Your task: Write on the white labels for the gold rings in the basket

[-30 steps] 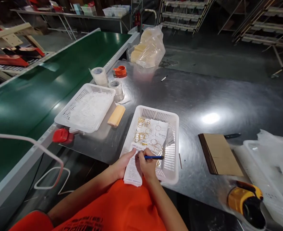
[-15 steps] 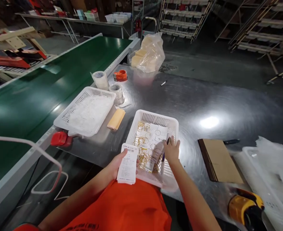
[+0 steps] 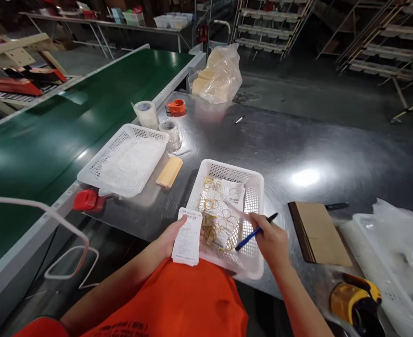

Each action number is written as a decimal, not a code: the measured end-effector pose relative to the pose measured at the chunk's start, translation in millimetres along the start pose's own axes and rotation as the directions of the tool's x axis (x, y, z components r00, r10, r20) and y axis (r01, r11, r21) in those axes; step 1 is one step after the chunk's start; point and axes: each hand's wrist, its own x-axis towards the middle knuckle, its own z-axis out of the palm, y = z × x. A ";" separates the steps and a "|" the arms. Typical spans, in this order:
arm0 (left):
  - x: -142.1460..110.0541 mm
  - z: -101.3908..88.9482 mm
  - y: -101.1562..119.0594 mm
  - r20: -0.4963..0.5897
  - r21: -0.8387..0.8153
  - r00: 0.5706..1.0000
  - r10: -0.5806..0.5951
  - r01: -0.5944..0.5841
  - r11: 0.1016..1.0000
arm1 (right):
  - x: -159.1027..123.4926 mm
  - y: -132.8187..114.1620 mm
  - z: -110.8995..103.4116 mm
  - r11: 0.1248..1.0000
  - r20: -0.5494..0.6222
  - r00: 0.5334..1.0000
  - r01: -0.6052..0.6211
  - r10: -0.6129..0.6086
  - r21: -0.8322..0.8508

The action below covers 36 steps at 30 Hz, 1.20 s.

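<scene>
My left hand (image 3: 171,237) is closed round a stack of printed paper slips (image 3: 187,238), its thumb lying on the top one. In my right hand (image 3: 271,241) is a blue pen (image 3: 251,238), which slants with its lower end over the basket; a finger reaches toward the contents. The white plastic basket (image 3: 224,164) stands right in front of me. Inside lie several gold-coloured rings (image 3: 210,234) and white printed papers (image 3: 232,191), some bunched together and some loose. The slips overlap the basket's near left side.
Left of the basket are a yellow folded bundle (image 3: 169,172), another white basket (image 3: 87,174) with clear plastic, tape rolls (image 3: 146,114) and an orange tape dispenser (image 3: 176,108). Cardboard pieces (image 3: 323,234), a yellow-black tool (image 3: 352,299) and a plastic-covered bin (image 3: 385,281) stand right. A green conveyor (image 3: 97,100) runs alongside.
My right hand has drawn back toward the basket's right rim, and the pen now shows plainly across it. Papers in the basket have shifted. The left hand keeps its hold on the slips.
</scene>
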 end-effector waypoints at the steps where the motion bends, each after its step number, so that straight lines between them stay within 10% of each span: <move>1: 0.1 2.6 0.0 -0.015 0.015 1.000 -0.024 0.024 1.000 | -5.2 -9.9 -3.9 0.977 -0.008 1.000 -0.011 0.013 0.214; 4: -1.0 15.6 -1.8 -0.022 0.019 0.998 -0.063 0.064 0.998 | -14.6 -38.5 -5.4 0.729 0.072 0.997 -0.069 0.027 0.681; 8: -5.9 39.2 -6.4 0.125 -0.047 0.989 -0.073 0.079 0.996 | -11.5 -59.5 11.2 0.540 0.141 0.990 -0.124 0.009 0.833; 16: -11.0 43.6 -9.1 0.256 -0.039 0.956 -0.144 0.159 0.987 | 5.1 -73.8 26.8 0.764 0.158 0.954 0.098 -0.255 0.638; 23: -15.5 50.4 -9.7 0.163 0.060 0.965 -0.205 0.198 0.978 | 6.6 -92.3 40.3 0.864 0.107 0.914 0.326 -0.392 0.384; 28: -11.7 44.0 -10.2 0.113 0.039 0.988 -0.101 0.097 0.994 | -3.2 -93.8 36.8 0.851 -0.042 0.994 0.106 -0.098 0.514; 32: -8.3 34.9 -9.2 0.166 0.025 0.983 -0.074 0.071 0.997 | -17.1 -108.5 27.2 0.476 0.145 0.978 -0.201 0.151 0.856; 36: -10.0 38.9 -7.2 0.090 -0.032 0.989 -0.120 0.123 0.992 | -28.4 -131.5 38.0 0.460 0.226 0.947 -0.310 0.230 0.832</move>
